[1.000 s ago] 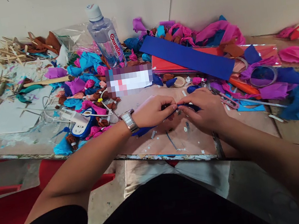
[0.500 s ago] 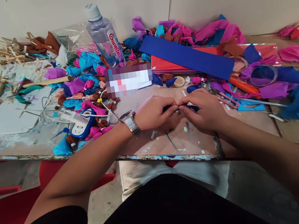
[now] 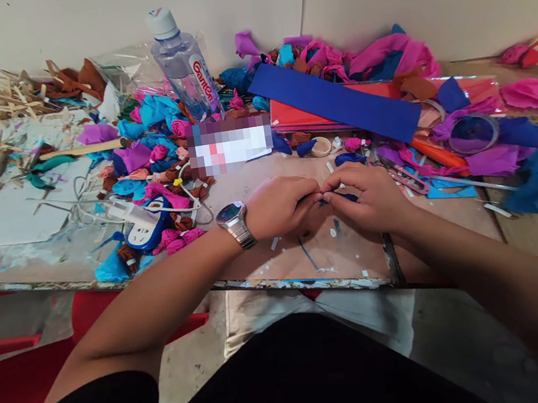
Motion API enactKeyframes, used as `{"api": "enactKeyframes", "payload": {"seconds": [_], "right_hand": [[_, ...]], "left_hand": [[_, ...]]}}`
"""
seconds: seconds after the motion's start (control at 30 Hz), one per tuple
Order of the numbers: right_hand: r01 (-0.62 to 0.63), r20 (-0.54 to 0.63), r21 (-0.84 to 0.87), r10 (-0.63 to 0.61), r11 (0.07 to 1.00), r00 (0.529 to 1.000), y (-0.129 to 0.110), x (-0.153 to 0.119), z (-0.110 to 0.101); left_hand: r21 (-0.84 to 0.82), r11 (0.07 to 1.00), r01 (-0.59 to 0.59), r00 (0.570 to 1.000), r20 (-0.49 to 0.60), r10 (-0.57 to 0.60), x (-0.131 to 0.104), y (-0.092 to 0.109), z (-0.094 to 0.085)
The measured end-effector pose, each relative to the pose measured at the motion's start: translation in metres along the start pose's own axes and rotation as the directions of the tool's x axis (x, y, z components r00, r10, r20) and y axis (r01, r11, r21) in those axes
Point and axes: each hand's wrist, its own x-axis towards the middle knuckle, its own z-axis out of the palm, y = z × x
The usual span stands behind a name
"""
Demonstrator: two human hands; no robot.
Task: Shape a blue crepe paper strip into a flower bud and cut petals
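Note:
My left hand, with a silver watch on its wrist, and my right hand meet over the front of the table. Thumb and fingertips of each are pinched together, touching at the tips. Between them is a small dark blue piece of crepe paper, mostly hidden by the fingers. Just beyond the right hand lies another dark blue paper twist. A small roll of pale tape is behind the hands.
A water bottle stands at the back among crumpled crepe paper. A long blue paper strip lies across red sheets. On the left are a blue-white power strip, green-handled pliers and wood sticks. Clear tape lies right.
My left wrist has turned so the watch face shows more. The left fingers have closed down, covering the dark gap between them. Both hands stay in nearly the same place.

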Motion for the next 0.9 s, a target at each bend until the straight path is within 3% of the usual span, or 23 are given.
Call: {"api": "enactKeyframes", "payload": {"seconds": [0.9], "right_hand": [[-0.103,0.096,0.047,0.099,0.994,0.99,-0.008,0.004,-0.0021]], "left_hand": [[-0.069,0.997,-0.036,0.999,-0.011,0.035,-0.0009,0.0037,-0.0025]]}}
